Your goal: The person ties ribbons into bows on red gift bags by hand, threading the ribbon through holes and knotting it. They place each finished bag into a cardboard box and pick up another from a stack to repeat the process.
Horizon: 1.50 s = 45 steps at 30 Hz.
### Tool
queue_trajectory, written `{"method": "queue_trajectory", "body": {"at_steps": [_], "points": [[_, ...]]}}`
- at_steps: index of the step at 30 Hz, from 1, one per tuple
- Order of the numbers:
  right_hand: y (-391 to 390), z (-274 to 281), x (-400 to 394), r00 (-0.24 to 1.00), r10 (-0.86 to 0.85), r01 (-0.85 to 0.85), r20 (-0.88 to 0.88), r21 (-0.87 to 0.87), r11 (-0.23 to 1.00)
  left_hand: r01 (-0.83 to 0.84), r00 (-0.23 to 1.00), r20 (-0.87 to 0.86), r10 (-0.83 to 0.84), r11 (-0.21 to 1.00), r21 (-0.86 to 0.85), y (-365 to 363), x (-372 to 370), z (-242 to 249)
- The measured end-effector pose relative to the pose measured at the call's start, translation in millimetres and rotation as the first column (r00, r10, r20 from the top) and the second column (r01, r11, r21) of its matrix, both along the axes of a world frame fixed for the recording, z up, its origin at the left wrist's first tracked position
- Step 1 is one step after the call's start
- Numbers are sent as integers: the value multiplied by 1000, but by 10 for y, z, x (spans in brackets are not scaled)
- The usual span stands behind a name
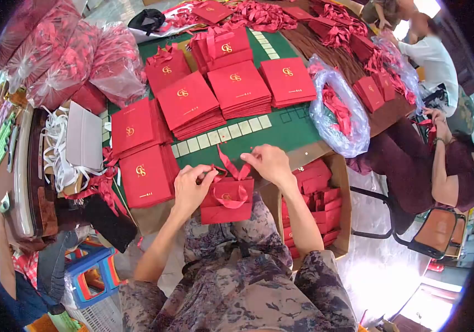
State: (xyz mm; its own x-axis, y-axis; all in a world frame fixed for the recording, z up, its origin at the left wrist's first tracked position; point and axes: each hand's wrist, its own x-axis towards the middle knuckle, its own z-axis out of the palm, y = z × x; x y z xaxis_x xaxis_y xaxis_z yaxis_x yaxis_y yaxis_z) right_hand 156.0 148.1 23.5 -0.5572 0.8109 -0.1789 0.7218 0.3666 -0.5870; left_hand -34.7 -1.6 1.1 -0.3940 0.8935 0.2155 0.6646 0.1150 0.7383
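Observation:
A small red paper bag [227, 213] with a gold logo stands in front of my lap at the table's near edge. Red ribbon loops rise from its top. My left hand [195, 185] pinches ribbon at the bag's upper left corner. At the upper right, my right hand [267, 163] has its thumb and finger closed on the other end of the red ribbon. Stacks of flat red bags [188, 99] with gold logos lie just beyond my hands on the green table mat [286, 133].
An open carton [341, 182] of red bags is right of my lap. A clear plastic bag [339, 105] with red ribbon lies on the table's right. Filled plastic sacks [65, 61] stand at the back left. Co-workers sit at the right; another person's arm shows at lower left.

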Motion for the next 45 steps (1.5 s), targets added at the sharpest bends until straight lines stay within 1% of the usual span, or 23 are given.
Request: {"method": "queue_trajectory", "body": {"at_steps": [1, 3, 7, 9, 10, 12, 13, 15, 16, 17, 20, 25, 29, 31, 32, 34, 35, 37, 38, 41, 43, 44, 45], "points": [[-16, -13, -1, 1000, 4, -4, -1, -6, 1000, -4, 1000, -1, 4, 1000, -6, -7, -1, -3], [-63, -14, -6, 986, -59, 12, 157, 289, 957, -8, 1000, -2, 8, 1000, 12, -6, -7, 6], [-143, -19, -28, 958, -75, 49, 278, 102, 994, -27, 1000, 7, 27, 999, -31, -16, -27, -37], [-158, -171, -42, 998, -7, 15, -68, 128, 992, 4, 999, 52, -3, 1000, -23, 4, -28, -31], [-193, -169, -60, 998, -2, 11, -70, 129, 992, -1, 999, 51, 2, 1000, -23, 8, -23, -41], [-302, -137, -142, 920, -76, 58, -384, -57, 997, 12, 987, 164, -4, 999, -48, 23, -11, -77], [-361, -174, -185, 920, -68, 49, -386, -58, 997, 3, 987, 162, 5, 999, -49, 30, -13, -92], [-485, -251, -257, 749, -128, -28, -651, -224, 974, 45, 968, 250, -19, 994, -100, 57, -18, -113], [-529, -253, -271, 774, -180, -30, -607, -319, 947, 48, 951, 307, -24, 996, -71, 66, -5, -90], [-551, -245, -277, 774, -178, -34, -607, -321, 947, 44, 951, 307, -19, 996, -73, 63, -18, -114], [-591, -208, -284, 807, -169, 10, -565, -273, 962, 71, 941, 337, -39, 994, -82, 63, -33, -169], [-641, -220, -299, 842, -111, -3, -527, -210, 978, 124, 960, 260, -106, 991, -52, 70, -38, -90], [-666, -191, -303, 846, -143, 26, -513, -228, 973, 100, 958, 278, -70, 990, -96, 81, 5, -33], [-665, -189, -279, 835, -104, -14, -541, -209, 978, 97, 930, 363, -61, 992, -80, 97, 20, -67], [-652, -177, -259, 836, -103, -15, -540, -209, 978, 95, 929, 364, -60, 992, -79, 95, 16, -81], [-616, -144, -216, 794, -49, -183, -606, -314, 931, 73, 945, 324, -41, 994, -87, 107, 8, -32], [-594, -147, -223, 795, -49, -182, -605, -315, 931, 74, 945, 326, -42, 994, -87, 108, 10, -10], [-534, -193, -242, 748, -253, -125, -613, -504, 854, 136, 964, 247, -104, 984, -115, 103, 20, 18], [-505, -330, -238, 791, -115, -91, -601, -302, 949, 138, 962, 250, -106, 984, -117, 112, 19, 8], [-473, -375, -290, 772, -131, -98, -622, -321, 942, 170, 973, 175, -152, 981, -95, 109, 41, -37], [-433, -374, -316, 733, -159, -88, -661, -324, 942, 88, 993, 59, -98, 985, 146, 102, 70, 9], [-396, -358, -301, 672, -297, -59, -678, -450, 891, 40, 988, 145, -48, 998, 53, 20, 104, 54], [-357, -318, -286, 601, -433, -43, -672, -568, 822, 42, 988, 143, -49, 998, 55, -39, 135, 17]]}}
